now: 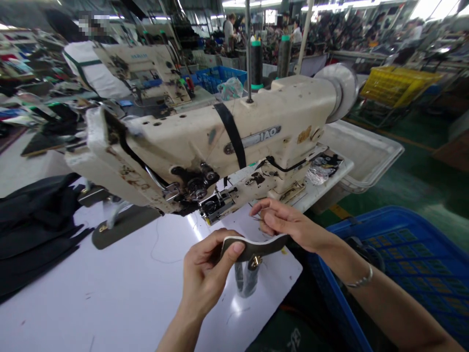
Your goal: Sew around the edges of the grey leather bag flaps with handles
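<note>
Both hands hold a curved dark strap with a pale edge, a small brass fitting hanging from its underside. My left hand pinches the strap's left end with the thumb on top. My right hand grips its right end. The strap hangs just above the white table, in front of a worn cream sewing machine whose needle area lies a little up and left of my hands.
Dark fabric pieces are piled at the table's left. A blue plastic crate stands at my lower right, a white tray behind the machine. Another machine and a seated person are at the back left; a yellow crate stands far right.
</note>
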Demonstrator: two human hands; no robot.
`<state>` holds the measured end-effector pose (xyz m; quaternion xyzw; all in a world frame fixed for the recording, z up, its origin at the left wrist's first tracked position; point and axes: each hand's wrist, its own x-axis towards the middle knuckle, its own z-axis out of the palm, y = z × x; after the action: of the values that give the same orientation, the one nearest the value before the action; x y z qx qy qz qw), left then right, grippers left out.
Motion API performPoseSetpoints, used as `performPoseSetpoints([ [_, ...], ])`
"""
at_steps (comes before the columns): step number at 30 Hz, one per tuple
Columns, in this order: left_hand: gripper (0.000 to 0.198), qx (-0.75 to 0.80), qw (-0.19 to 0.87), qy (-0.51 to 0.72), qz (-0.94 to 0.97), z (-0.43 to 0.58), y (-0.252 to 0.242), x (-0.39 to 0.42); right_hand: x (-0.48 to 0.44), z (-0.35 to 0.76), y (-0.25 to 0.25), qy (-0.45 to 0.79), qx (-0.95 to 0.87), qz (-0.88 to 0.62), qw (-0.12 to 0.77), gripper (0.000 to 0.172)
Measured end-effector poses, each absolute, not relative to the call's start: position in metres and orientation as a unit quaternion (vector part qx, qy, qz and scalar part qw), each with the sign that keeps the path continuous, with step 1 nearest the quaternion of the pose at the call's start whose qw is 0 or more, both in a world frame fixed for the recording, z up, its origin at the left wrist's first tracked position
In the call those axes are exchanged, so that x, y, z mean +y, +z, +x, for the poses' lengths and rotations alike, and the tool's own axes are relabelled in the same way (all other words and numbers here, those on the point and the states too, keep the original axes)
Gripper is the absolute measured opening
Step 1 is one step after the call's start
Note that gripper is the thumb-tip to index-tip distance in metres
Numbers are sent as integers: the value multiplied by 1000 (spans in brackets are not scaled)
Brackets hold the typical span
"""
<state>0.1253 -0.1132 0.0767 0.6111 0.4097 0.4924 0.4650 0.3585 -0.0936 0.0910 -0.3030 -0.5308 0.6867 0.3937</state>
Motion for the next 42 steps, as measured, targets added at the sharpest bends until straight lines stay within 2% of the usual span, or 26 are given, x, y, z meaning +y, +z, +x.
performPoseSetpoints([
  [1,3,413,428,507,623,127,76,-116,-94,357,98,643,-569,-320,401,35],
  [5,15,402,332,526,672,131,71,-122,-101,357,120,419,-715,-375,415,24],
  [8,20,389,304,535,685,135,69,-124,-103,355,123,351,-764,-365,400,21],
  [16,18,402,252,571,670,146,67,-127,-106,346,110,365,-755,-374,395,19],
  [26,13,383,246,599,659,151,65,-126,-107,342,97,433,-709,-347,436,18],
  [35,18,370,275,596,658,150,62,-127,-107,340,97,480,-680,-324,450,17],
  [42,21,362,266,602,660,149,61,-126,-108,338,97,456,-690,-341,446,18],
])
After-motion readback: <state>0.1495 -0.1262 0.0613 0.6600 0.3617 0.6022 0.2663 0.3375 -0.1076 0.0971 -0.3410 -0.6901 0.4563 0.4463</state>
